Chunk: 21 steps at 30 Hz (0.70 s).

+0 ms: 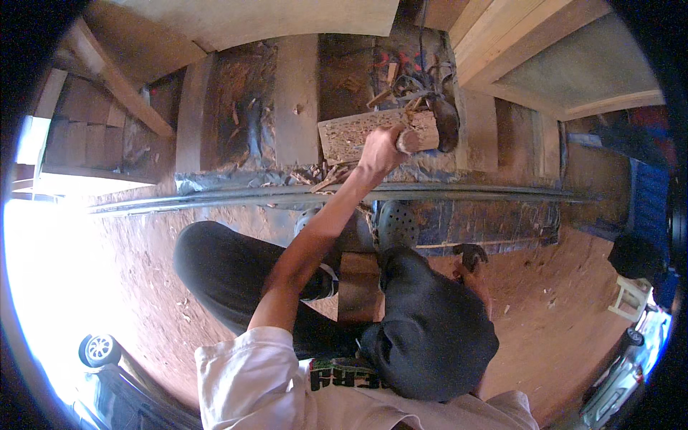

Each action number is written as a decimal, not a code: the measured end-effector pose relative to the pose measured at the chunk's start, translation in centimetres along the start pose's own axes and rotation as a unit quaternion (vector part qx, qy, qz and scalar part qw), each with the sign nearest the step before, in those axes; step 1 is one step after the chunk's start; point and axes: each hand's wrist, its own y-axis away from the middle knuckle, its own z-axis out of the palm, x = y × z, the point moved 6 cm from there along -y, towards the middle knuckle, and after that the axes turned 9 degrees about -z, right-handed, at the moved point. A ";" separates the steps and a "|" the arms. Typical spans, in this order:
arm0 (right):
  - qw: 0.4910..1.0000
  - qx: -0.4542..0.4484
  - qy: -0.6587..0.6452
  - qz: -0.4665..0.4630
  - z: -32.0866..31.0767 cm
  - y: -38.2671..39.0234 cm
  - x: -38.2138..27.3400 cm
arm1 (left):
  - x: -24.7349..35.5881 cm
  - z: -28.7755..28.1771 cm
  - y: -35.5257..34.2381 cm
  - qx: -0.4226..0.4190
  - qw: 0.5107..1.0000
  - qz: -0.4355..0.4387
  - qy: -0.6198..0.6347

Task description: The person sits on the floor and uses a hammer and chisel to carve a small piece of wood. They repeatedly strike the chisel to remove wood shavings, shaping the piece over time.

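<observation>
My left hand (pixel 381 152) reaches forward, its fingers wrapped round a short piece of light wood with a round end (pixel 408 141). That piece rests on or just above a pitted wooden block (pixel 344 137). At my right side, beyond my dark-trousered knee, my right hand (pixel 476 276) is closed on a dark tool with a curved head (pixel 470 253), which looks like a hammer. The tool's handle is mostly hidden by the hand and knee. Wood scraps and strips (pixel 408 93) lie behind the block.
Long metal bars (pixel 251 198) run crosswise in front of my grey perforated clogs (pixel 398 223). Wooden posts (pixel 296 107) and a timber frame (pixel 523 43) stand ahead. A white plastic stool (pixel 631 299) is at the right. Parked cars (pixel 136 394) show at the lower corners, on reddish ground.
</observation>
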 end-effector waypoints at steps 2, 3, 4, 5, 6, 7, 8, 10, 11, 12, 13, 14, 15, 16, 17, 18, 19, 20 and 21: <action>1.000 -0.002 0.022 -0.009 0.8 0.5 0.4 | 0.4 0.9 -0.6 -0.028 0.999 -0.033 -0.030; 0.999 -0.002 0.035 -0.016 1.4 0.7 0.5 | 0.6 1.3 -1.1 -0.037 0.998 -0.038 -0.040; 0.999 -0.004 0.047 -0.024 2.1 0.8 0.4 | 0.8 1.9 -1.7 -0.055 0.995 -0.041 -0.077; 0.998 -0.006 0.056 -0.030 2.6 1.0 0.4 | 0.5 2.8 -2.1 -0.083 0.990 -0.061 -0.095; 0.997 -0.010 0.064 -0.037 3.3 1.1 0.3 | 0.3 3.7 -2.6 -0.101 0.986 -0.073 -0.112; 0.996 -0.012 0.072 -0.045 3.7 1.2 0.2 | 0.3 4.5 -3.2 -0.095 0.985 -0.066 -0.127; 0.996 -0.015 0.078 -0.049 4.0 1.4 0.1 | 0.0 5.8 -3.5 -0.115 0.980 -0.051 -0.156; 0.994 -0.019 0.085 -0.059 4.4 1.7 0.0 | -0.4 9.1 -2.7 -0.165 0.951 -0.009 -0.261; 0.994 -0.020 0.088 -0.063 4.4 1.9 0.0 | -0.9 10.3 -2.5 -0.180 0.933 0.014 -0.312; 0.993 -0.020 0.092 -0.067 4.3 2.1 0.0 | 0.0 11.7 0.1 -0.143 0.860 0.190 -0.451; 0.993 -0.019 0.094 -0.068 4.3 2.1 0.0 | -0.6 12.2 0.2 -0.160 0.867 0.176 -0.439; 0.993 -0.016 0.096 -0.068 4.2 2.2 0.1 | -1.4 12.9 0.9 -0.221 0.862 0.152 -0.431; 0.993 -0.016 0.099 -0.067 4.1 2.3 0.1 | -2.0 13.2 1.3 -0.280 0.851 0.129 -0.425; 0.993 -0.016 0.100 -0.067 4.1 2.3 0.1 | -1.4 11.9 1.5 -0.214 0.871 0.168 -0.410; 0.993 -0.015 0.099 -0.063 4.0 2.3 0.2 | -1.0 10.9 1.1 -0.195 0.888 0.163 -0.384; 0.993 -0.015 0.100 -0.061 4.0 2.3 0.1 | -0.6 9.8 0.6 -0.183 0.899 0.151 -0.368; 0.993 -0.015 0.103 -0.061 4.0 2.3 0.1 | 0.1 8.6 0.2 -0.149 0.917 0.149 -0.338; 0.992 -0.017 0.105 -0.065 4.0 2.3 0.0 | 1.1 6.5 0.1 -0.073 0.938 0.175 -0.290; 0.992 -0.019 0.107 -0.068 4.0 2.3 -0.1 | 1.3 5.1 -0.1 -0.054 0.958 0.154 -0.237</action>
